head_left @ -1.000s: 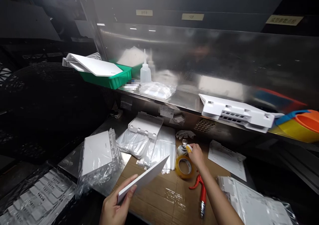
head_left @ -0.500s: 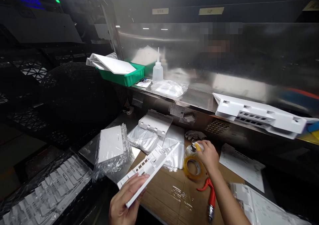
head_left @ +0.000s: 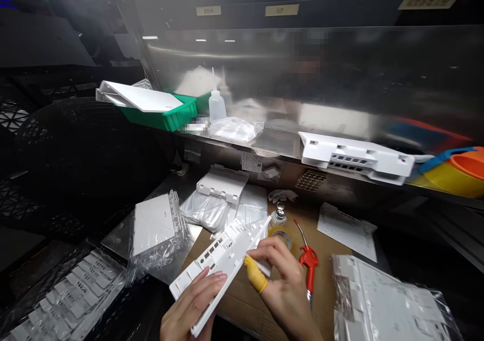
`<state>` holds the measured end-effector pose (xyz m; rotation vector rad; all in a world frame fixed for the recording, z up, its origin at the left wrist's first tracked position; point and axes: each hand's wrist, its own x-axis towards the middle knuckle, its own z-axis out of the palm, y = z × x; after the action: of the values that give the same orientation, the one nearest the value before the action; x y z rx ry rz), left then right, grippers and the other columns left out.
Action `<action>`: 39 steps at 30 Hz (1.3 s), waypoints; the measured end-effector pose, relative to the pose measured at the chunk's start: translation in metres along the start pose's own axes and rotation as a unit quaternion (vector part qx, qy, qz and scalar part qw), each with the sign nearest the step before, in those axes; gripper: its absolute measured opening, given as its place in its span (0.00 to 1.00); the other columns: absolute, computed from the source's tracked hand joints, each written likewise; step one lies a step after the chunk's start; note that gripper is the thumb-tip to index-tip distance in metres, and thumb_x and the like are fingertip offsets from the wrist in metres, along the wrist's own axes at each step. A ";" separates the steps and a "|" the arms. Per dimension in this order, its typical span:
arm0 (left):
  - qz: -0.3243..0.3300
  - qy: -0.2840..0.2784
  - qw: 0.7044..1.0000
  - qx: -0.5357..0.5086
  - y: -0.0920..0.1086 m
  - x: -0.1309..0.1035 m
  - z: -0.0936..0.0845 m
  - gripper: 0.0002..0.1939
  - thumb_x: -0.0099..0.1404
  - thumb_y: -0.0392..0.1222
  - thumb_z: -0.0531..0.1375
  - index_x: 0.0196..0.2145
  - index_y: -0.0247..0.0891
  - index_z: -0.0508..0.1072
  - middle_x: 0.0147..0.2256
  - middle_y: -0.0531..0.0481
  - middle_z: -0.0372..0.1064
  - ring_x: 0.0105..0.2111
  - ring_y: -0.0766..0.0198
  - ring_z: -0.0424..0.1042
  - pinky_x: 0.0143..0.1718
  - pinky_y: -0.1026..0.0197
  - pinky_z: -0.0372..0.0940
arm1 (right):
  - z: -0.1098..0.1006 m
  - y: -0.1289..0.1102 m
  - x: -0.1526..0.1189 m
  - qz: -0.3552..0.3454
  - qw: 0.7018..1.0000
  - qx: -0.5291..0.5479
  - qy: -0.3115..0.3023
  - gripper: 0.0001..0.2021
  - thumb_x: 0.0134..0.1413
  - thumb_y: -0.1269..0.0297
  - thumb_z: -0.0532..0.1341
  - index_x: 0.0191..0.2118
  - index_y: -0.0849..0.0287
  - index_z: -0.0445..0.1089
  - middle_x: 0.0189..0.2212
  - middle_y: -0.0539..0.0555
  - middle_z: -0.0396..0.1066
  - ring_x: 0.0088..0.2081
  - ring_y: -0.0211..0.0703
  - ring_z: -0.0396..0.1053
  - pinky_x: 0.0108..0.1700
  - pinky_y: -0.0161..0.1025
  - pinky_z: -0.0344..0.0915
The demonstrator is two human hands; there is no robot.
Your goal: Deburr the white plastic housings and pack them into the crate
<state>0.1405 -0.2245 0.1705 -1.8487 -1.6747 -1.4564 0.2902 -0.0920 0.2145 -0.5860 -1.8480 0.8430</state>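
My left hand grips the slotted white housing by one end, lower centre; can't tell the right hand's grip. Edge pressure could twist it loose.

Bare hands, one yellow thumb cot

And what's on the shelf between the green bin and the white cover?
From the head view: beside the bin, a small blurred item, then a bottle and a clear bag. From the bag to the cover, the shelf looks bare.
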 end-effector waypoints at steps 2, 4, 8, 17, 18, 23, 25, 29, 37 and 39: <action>0.010 -0.010 1.000 0.003 0.000 0.000 0.000 0.28 0.63 0.21 0.59 0.57 0.42 0.74 0.46 0.47 0.82 0.49 0.54 0.80 0.54 0.51 0.76 | -0.004 -0.003 0.000 0.006 1.000 -0.002 0.000 0.04 0.57 0.72 0.66 0.35 0.56 0.77 0.32 0.52 0.73 0.32 0.39 0.72 0.32 0.32 0.68; 0.024 -0.027 0.999 0.004 0.001 0.001 0.000 0.29 0.63 0.20 0.58 0.58 0.41 0.73 0.47 0.46 0.82 0.49 0.54 0.80 0.54 0.50 0.76 | -0.005 -0.009 -0.004 -0.022 1.000 0.012 -0.013 0.04 0.56 0.73 0.67 0.35 0.56 0.77 0.31 0.52 0.73 0.31 0.38 0.72 0.31 0.32 0.68; 0.039 -0.038 0.998 -0.006 0.001 0.003 -0.004 0.30 0.63 0.21 0.57 0.60 0.42 0.72 0.47 0.46 0.82 0.50 0.53 0.80 0.53 0.47 0.77 | -0.011 -0.005 -0.003 -0.034 0.998 0.026 -0.034 0.03 0.56 0.71 0.67 0.36 0.56 0.78 0.31 0.52 0.74 0.32 0.39 0.73 0.32 0.34 0.68; 0.054 -0.039 0.998 -0.005 0.001 0.003 -0.001 0.30 0.63 0.21 0.58 0.59 0.42 0.73 0.46 0.47 0.82 0.49 0.52 0.80 0.52 0.48 0.78 | -0.015 -0.009 -0.009 -0.030 0.998 0.037 -0.033 0.04 0.55 0.71 0.68 0.35 0.56 0.79 0.30 0.52 0.75 0.30 0.40 0.73 0.31 0.34 0.68; 0.059 -0.037 0.998 -0.003 0.001 0.004 -0.001 0.30 0.62 0.20 0.58 0.59 0.41 0.73 0.46 0.47 0.82 0.49 0.52 0.80 0.52 0.48 0.78 | -0.012 -0.012 -0.011 -0.044 0.997 0.043 -0.041 0.04 0.54 0.71 0.68 0.35 0.56 0.79 0.29 0.52 0.75 0.30 0.39 0.73 0.30 0.34 0.68; 0.066 -0.047 0.997 0.004 0.003 0.006 -0.008 0.29 0.62 0.21 0.61 0.58 0.40 0.73 0.47 0.45 0.82 0.48 0.52 0.80 0.50 0.52 0.78 | -0.024 0.012 0.005 0.056 0.997 0.035 0.046 0.04 0.56 0.69 0.67 0.33 0.54 0.80 0.32 0.52 0.75 0.34 0.41 0.74 0.34 0.35 0.69; 0.061 -0.053 0.997 0.006 0.003 0.006 -0.008 0.28 0.62 0.21 0.61 0.58 0.40 0.74 0.47 0.45 0.82 0.48 0.52 0.81 0.50 0.52 0.78 | -0.028 0.018 0.009 0.074 0.994 0.019 0.077 0.05 0.56 0.69 0.67 0.31 0.54 0.80 0.32 0.52 0.74 0.35 0.42 0.74 0.36 0.36 0.69; 0.040 -0.046 0.998 0.006 -0.001 0.004 -0.002 0.28 0.63 0.22 0.60 0.58 0.43 0.74 0.47 0.47 0.82 0.48 0.53 0.81 0.51 0.52 0.78 | -0.010 -0.005 -0.007 0.000 0.998 0.060 0.008 0.04 0.55 0.71 0.68 0.34 0.55 0.80 0.30 0.52 0.75 0.31 0.39 0.73 0.31 0.33 0.68; -0.069 -0.013 0.995 -0.067 0.007 0.006 0.000 0.20 0.65 0.27 0.63 0.51 0.46 0.79 0.45 0.50 0.82 0.45 0.56 0.82 0.50 0.57 0.77 | -0.050 0.043 0.013 0.066 0.989 -0.032 0.132 0.04 0.56 0.69 0.66 0.33 0.55 0.80 0.33 0.51 0.74 0.36 0.41 0.72 0.36 0.36 0.67; -0.147 0.020 0.983 -0.106 0.012 0.010 -0.002 0.14 0.65 0.33 0.65 0.46 0.46 0.82 0.42 0.51 0.83 0.42 0.56 0.82 0.45 0.59 0.78 | -0.077 0.056 0.021 0.066 0.970 -0.064 0.225 0.06 0.54 0.70 0.67 0.36 0.54 0.81 0.36 0.51 0.73 0.39 0.42 0.71 0.39 0.38 0.66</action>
<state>0.1479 -0.2238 0.1840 -1.7104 -1.9027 -1.8403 0.3538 -0.0188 0.2056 -0.9104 -1.4636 0.6148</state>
